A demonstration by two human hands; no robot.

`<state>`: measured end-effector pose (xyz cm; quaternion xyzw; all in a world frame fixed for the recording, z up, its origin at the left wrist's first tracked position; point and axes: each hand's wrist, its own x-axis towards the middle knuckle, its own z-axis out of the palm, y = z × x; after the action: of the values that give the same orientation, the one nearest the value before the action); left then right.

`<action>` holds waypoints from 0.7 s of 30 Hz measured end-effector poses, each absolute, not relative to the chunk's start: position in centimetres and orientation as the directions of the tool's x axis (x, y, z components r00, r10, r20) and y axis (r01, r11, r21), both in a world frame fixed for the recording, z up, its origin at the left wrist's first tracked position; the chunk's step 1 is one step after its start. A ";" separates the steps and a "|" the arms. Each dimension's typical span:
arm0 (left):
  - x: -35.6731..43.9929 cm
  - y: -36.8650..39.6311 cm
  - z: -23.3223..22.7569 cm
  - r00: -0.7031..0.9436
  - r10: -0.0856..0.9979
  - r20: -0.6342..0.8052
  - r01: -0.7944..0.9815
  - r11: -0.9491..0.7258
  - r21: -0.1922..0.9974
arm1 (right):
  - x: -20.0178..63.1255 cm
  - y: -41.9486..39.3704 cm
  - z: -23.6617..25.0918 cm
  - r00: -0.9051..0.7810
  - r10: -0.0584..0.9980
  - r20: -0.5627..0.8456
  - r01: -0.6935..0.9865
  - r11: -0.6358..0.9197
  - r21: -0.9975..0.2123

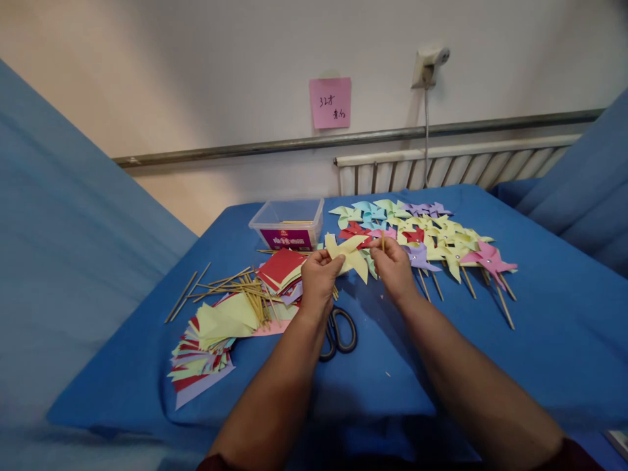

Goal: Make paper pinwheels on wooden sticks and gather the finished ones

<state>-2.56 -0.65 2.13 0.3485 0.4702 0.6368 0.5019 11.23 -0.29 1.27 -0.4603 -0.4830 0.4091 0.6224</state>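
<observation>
Two bare hands meet over a blue-covered table (392, 366), working on a pale yellow paper pinwheel (350, 252) held near the middle of the view. The left hand (318, 278), at eight o'clock of the pinwheel, is closed on it, thumb over the paper and fingers behind, its blades spread outward. The right hand (394, 267), at three o'clock, has its thumb and fingertips drawn together around a thin wooden stick (383, 241) that points upward; whether those fingertips touch the pinwheel cannot be told. Black-handled scissors (355, 330) lie at six o'clock, just below the left hand. At eight o'clock, farther out, colored paper sheets (228, 320) fan across the cloth, with loose sticks (252, 297) on and beside them. A clear plastic box (287, 216) stands at ten o'clock. Toward two and three o'clock lie many finished pinwheels (449, 239) in yellow, purple, pink, red, green and blue.
</observation>
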 end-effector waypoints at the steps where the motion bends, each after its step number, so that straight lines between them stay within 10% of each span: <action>1: -2.5 -0.7 2.2 -0.227 0.973 -0.029 -0.308 -0.043 0.950 | 11.3 -0.3 1.3 0.179 0.956 0.231 -0.025 0.239 -0.971; 10: -2.3 -1.1 2.6 -0.132 0.989 -0.066 -0.287 0.026 0.958 | 9.9 -0.4 0.5 -0.007 1.000 -0.027 -0.291 -0.028 -0.956; 21: -1.3 -1.8 2.2 -0.044 0.981 -0.189 -0.515 0.140 0.846 | 8.6 -0.7 0.5 0.191 0.982 0.013 -0.495 0.108 -0.862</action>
<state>-1.29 -1.84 2.22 0.2815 0.4138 0.5922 0.6316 8.57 -0.70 0.45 -0.3797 -0.3205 0.5494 0.6718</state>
